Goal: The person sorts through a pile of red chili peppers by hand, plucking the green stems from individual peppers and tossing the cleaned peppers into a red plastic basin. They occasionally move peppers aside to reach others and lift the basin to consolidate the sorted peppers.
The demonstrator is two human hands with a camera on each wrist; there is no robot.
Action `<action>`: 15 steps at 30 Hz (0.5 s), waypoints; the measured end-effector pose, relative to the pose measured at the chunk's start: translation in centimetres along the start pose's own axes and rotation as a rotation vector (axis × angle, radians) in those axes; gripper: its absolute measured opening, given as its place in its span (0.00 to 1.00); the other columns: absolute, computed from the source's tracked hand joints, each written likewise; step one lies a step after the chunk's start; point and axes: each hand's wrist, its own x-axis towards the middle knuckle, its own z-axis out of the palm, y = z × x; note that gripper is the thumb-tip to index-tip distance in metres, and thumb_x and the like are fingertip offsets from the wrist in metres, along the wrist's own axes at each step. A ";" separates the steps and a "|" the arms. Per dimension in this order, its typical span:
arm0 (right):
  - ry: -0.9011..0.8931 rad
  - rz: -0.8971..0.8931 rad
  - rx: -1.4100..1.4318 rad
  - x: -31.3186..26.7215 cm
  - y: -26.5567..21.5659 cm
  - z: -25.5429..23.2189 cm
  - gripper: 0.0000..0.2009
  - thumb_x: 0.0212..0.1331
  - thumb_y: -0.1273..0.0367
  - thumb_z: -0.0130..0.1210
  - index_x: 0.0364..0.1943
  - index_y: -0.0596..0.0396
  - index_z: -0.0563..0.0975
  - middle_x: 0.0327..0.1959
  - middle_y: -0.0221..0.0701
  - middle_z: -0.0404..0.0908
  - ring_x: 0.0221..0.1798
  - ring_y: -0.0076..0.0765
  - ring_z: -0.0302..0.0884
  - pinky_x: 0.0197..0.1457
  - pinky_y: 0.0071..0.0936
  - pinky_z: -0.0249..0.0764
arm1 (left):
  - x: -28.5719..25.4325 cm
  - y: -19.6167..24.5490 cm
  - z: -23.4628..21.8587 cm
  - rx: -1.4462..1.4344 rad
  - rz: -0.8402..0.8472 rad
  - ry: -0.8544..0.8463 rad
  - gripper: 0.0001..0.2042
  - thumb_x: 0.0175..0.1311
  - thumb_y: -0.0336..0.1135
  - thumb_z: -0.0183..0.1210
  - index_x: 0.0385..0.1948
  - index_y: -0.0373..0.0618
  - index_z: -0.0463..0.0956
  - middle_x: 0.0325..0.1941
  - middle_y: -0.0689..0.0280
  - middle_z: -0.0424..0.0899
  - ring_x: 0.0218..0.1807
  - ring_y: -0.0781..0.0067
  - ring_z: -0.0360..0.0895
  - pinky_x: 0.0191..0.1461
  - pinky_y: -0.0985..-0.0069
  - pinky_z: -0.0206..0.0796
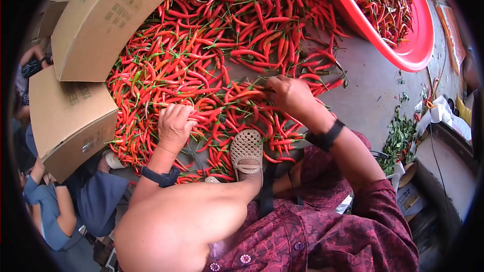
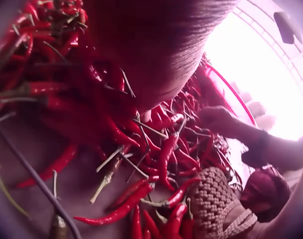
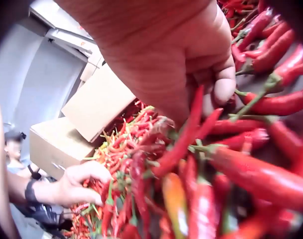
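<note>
Red chili peppers (image 1: 166, 70) with green stems lie in a wide, loose heap on the grey floor. In the head view my left hand (image 1: 175, 125) is at the near left side of the heap, fingers bent over chilies. The right wrist view shows that left hand (image 3: 76, 183) with thumb and fingers around a few chilies. My right hand (image 1: 292, 96) is low over the middle of the heap, its fingers curled down among the peppers. Seen close, its fingertips are right at some chilies (image 3: 276, 99); I cannot tell whether they grip one.
A red basin (image 1: 427, 45) with darker chilies stands at the back right. Two cardboard boxes (image 1: 103, 25) border the heap on the left. My woven shoe (image 1: 247, 146) is at its near edge. Green leaves (image 1: 399, 138) lie on the right; another person (image 1: 55, 206) sits at left.
</note>
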 end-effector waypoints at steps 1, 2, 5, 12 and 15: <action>-0.018 0.016 0.004 -1.1 0.3 -0.2 0.10 0.49 0.67 0.59 0.37 0.50 0.76 0.34 0.38 0.80 0.36 0.50 0.80 0.37 0.44 0.76 | 0.2 0.2 -0.6 0.038 0.097 0.134 0.15 0.56 0.43 0.66 0.42 0.50 0.79 0.41 0.64 0.83 0.47 0.60 0.76 0.48 0.59 0.66; -0.036 0.036 0.010 -2.0 0.5 -0.5 0.10 0.49 0.67 0.59 0.37 0.49 0.76 0.34 0.38 0.81 0.36 0.51 0.80 0.37 0.44 0.76 | 0.8 0.2 -1.2 -0.014 0.103 0.200 0.12 0.54 0.36 0.64 0.38 0.47 0.77 0.35 0.61 0.82 0.39 0.58 0.77 0.42 0.61 0.67; -0.035 0.375 -0.239 -4.1 0.2 -3.3 0.10 0.48 0.65 0.62 0.33 0.49 0.76 0.28 0.37 0.81 0.35 0.51 0.80 0.37 0.45 0.75 | 1.5 0.3 -3.4 -0.263 -0.135 0.218 0.09 0.47 0.25 0.62 0.31 0.43 0.73 0.25 0.54 0.77 0.30 0.46 0.74 0.37 0.60 0.67; -0.136 0.510 -0.239 -8.5 -0.3 -4.4 0.17 0.46 0.61 0.66 0.34 0.57 0.76 0.30 0.45 0.81 0.38 0.53 0.80 0.40 0.44 0.75 | 1.8 1.2 -5.6 0.056 -0.056 0.255 0.11 0.48 0.33 0.65 0.31 0.47 0.72 0.37 0.49 0.76 0.45 0.50 0.73 0.52 0.54 0.62; -0.103 0.465 -0.083 -8.8 0.8 -1.9 0.17 0.47 0.61 0.66 0.36 0.56 0.76 0.32 0.46 0.81 0.40 0.52 0.81 0.42 0.44 0.75 | 2.3 3.2 -3.3 -0.156 0.048 0.233 0.13 0.47 0.37 0.66 0.32 0.49 0.72 0.40 0.48 0.76 0.49 0.50 0.71 0.58 0.54 0.58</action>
